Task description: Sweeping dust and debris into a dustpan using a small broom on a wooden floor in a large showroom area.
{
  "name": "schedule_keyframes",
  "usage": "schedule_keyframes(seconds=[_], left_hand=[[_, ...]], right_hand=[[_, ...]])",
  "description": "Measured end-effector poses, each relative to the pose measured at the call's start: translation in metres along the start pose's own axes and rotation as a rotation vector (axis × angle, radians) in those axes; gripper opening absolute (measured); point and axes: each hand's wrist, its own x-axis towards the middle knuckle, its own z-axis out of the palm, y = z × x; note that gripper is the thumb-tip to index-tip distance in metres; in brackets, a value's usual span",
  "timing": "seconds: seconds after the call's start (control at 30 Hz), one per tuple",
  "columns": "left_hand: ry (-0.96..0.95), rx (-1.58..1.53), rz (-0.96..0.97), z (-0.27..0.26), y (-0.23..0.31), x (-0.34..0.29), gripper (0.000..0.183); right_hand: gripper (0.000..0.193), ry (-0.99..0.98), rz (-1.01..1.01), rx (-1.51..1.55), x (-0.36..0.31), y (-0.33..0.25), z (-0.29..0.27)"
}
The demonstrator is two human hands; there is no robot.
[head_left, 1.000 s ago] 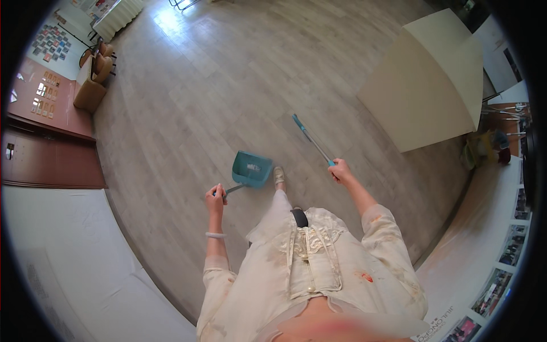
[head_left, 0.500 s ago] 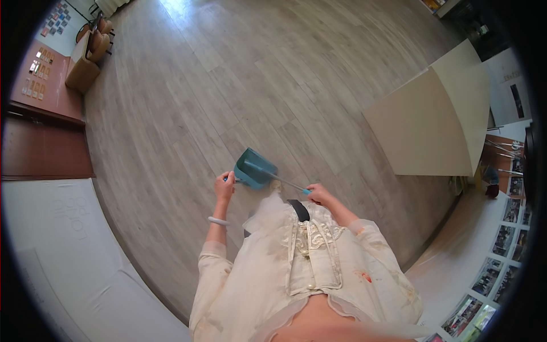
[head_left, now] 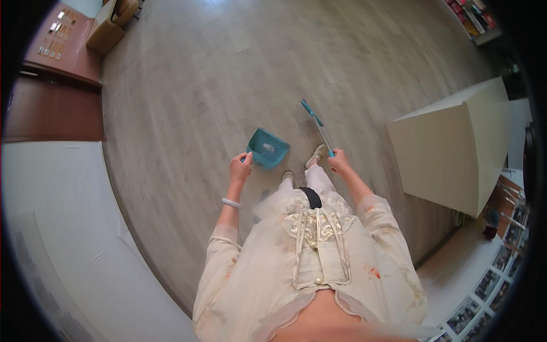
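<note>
My left hand (head_left: 241,165) is closed around the handle of a teal dustpan (head_left: 276,141). The dustpan is tilted with its hollow showing, and a small pale patch (head_left: 269,147) lies inside; I cannot tell whether it is litter or a mark. My right hand (head_left: 339,161) grips the teal end of a thin metal stick belonging to a broom (head_left: 312,113). Its narrow teal head points away from me, ahead and to the right of the dustpan, apart from it. Bristles cannot be made out.
Wood-look floor (head_left: 188,108) spreads around my shoes (head_left: 317,155). A large beige box-like stand (head_left: 441,148) is at right, near a wall with photos (head_left: 487,283). A white-covered surface (head_left: 62,216) runs along the left, beyond it a dark red panel (head_left: 54,111) and brown furniture (head_left: 106,33).
The broom has come out of the dustpan and swung forward to the right, its head now pointing away. The dustpan shows slightly farther right and up. Both shoes have come into view.
</note>
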Motion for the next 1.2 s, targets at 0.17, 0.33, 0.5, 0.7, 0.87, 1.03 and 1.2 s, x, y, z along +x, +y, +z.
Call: schedule_keyframes(seconds=[0.17, 0.33, 0.5, 0.7, 0.87, 1.03, 1.2], left_hand=[[0.06, -0.029, -0.029, 0.004, -0.002, 0.021, 0.03], [0.107, -0.028, 0.001, 0.023, 0.027, 0.03, 0.031], [0.141, -0.018, 0.004, 0.052, 0.051, 0.039, 0.033], [0.058, 0.035, 0.002, 0.107, 0.106, 0.073, 0.032], [-0.12, 0.091, 0.038, 0.171, 0.148, 0.123, 0.031], [-0.191, 0.071, 0.028, 0.224, 0.185, 0.164, 0.032], [-0.298, 0.078, 0.069, 0.268, 0.225, 0.18, 0.031]], right_hand=[[0.036, -0.321, -0.044, -0.186, 0.009, -0.006, 0.029], [0.039, -0.531, 0.033, 0.116, 0.066, 0.002, -0.019], [0.052, -0.409, 0.084, 0.008, 0.084, -0.049, -0.098], [0.032, -0.257, -0.062, -0.067, 0.15, -0.099, -0.144], [0.023, -0.02, -0.102, 0.044, 0.215, -0.076, -0.128], [0.033, -0.195, -0.025, -0.068, 0.188, -0.079, -0.166], [0.049, -0.284, 0.357, 0.698, 0.193, -0.019, -0.25]])
